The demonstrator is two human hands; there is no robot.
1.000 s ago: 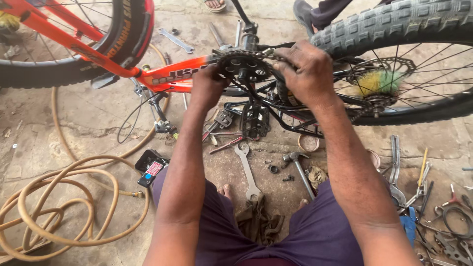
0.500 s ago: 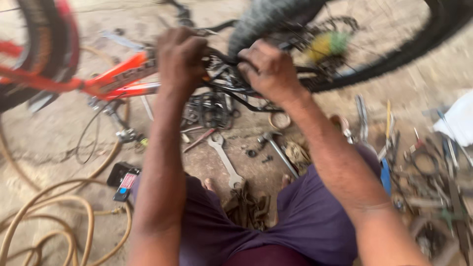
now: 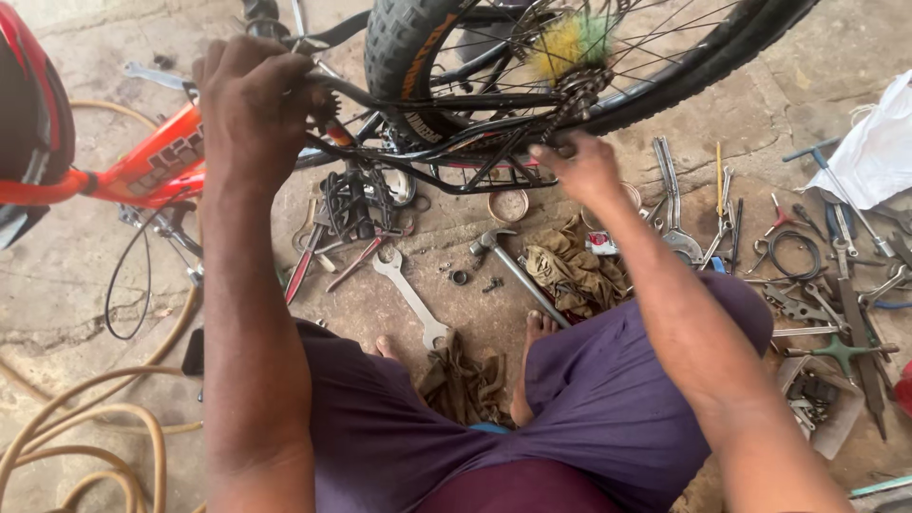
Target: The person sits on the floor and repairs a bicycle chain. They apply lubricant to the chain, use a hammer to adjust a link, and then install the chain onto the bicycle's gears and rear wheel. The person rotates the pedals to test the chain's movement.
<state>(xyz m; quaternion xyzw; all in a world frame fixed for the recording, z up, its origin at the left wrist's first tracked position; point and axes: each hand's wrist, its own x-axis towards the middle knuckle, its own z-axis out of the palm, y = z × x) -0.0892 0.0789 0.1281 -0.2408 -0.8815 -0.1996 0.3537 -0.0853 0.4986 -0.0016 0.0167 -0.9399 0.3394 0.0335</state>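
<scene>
An upturned bicycle with an orange frame [image 3: 152,166] lies in front of me, its rear wheel [image 3: 589,66] at the top. My left hand [image 3: 252,109] is closed around the crank and chainring [image 3: 318,100]. My right hand [image 3: 575,166] reaches to the chain [image 3: 560,119] just below the rear sprockets, its fingers pinching the chain. A yellow-green brush [image 3: 570,38] is stuck among the spokes.
On the floor lie a flat spanner [image 3: 408,294], a hammer [image 3: 508,266], a rag [image 3: 570,271], pliers and several other tools [image 3: 807,266] at right. A tan hose [image 3: 85,418] coils at lower left. A white bag [image 3: 879,147] is at far right.
My view has swung right. My right hand left the crank area and moved right to the chain near the rear sprockets. My left hand stays on the crank.
</scene>
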